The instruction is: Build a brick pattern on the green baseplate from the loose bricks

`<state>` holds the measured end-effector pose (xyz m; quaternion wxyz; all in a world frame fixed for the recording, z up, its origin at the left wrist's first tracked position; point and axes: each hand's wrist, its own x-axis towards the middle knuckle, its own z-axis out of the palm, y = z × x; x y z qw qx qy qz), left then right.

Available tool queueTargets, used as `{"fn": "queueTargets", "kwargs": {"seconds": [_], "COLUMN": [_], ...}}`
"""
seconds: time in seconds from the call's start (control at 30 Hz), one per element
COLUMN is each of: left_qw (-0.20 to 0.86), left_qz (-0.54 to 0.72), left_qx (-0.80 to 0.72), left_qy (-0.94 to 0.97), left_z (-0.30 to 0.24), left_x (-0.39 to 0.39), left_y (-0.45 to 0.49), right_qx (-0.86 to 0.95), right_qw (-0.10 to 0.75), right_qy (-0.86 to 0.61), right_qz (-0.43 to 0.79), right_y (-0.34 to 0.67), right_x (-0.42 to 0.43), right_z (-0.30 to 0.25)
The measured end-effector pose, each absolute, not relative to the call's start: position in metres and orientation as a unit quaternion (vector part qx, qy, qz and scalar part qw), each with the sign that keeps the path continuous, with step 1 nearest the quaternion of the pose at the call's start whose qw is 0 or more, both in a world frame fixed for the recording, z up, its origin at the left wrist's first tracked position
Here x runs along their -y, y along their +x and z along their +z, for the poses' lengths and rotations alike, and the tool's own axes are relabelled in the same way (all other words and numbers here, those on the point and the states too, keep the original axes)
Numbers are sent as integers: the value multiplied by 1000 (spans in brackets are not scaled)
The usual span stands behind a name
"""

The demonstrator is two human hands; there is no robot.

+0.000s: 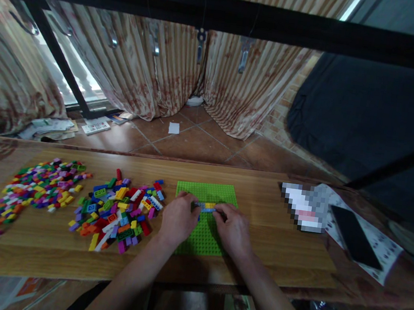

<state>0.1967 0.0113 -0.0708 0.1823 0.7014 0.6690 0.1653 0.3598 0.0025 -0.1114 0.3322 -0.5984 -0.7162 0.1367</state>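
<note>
A green studded baseplate (pixel 206 233) lies on the table in front of me. Over its upper middle is a short row of toy bricks, with a yellow brick (pixel 209 205) behind a light-blue brick (pixel 207 209). My left hand (pixel 179 218) is closed, thumb and fingers pinched at the row's left end. At the opposite end my right hand (pixel 233 229) is closed in a similar pinch. Fingers hide both ends of the row, and I cannot tell whether the light-blue part is one brick or more. A darker blue bit shows by the left fingertips.
Left of the baseplate spreads a pile of larger mixed bricks (pixel 119 209); farther left is a heap of smaller ones (pixel 43 184). On the right lie a black phone (pixel 356 237), a printed sheet (pixel 388 255) and a pixelated item (pixel 304 208). A dark bar (pixel 225 14) crosses beyond the table.
</note>
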Motion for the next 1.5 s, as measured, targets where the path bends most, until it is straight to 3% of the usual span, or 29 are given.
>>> {"fn": "queueTargets", "kwargs": {"seconds": [0.33,0.57,0.87,1.5], "left_qw": [177,191,196,218], "left_qz": [178,167,168,167], "left_qx": [-696,-714,-720,-729], "left_qy": [672,653,645,627], "left_z": [-70,-68,-68,-67], "left_x": [-12,-14,-14,-19], "left_y": [202,204,205,205], "right_qx": [707,653,660,622], "right_qw": [331,377,301,303], "right_qy": [-604,-640,-683,-708], "right_qz": [159,148,87,140], "right_y": [358,365,359,358], "right_x": [-1,-4,-9,-14], "right_z": [-106,-103,-109,-110]}}
